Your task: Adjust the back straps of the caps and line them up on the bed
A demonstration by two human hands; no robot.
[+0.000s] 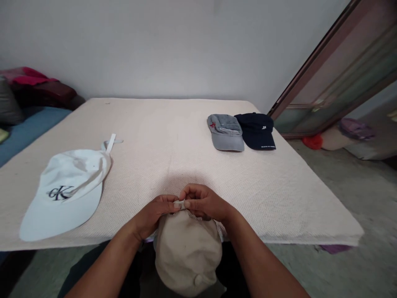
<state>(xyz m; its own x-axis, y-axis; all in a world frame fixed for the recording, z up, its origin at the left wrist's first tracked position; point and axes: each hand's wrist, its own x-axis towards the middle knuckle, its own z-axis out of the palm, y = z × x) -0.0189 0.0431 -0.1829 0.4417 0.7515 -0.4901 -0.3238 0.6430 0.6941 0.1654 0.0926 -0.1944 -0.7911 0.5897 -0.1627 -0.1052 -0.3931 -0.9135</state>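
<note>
pinching a short strap (179, 204) at the far edge of the beige cotton cap (187, 250), i have the thumb and fingers of my left hand (156, 211) on one side and those of my right hand (206, 203) on the other, fingertips nearly meeting. the cap lies on my side of both hands, between my forearms, at the near edge of the cloth-covered table (173, 165). its length runs from strap back toward me; neither hand is clearly nearer.

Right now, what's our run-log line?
left hand: pinching beige cap at edge | right hand: pinching same edge | cloth: white CK cap; gray cap beside navy cap
</note>
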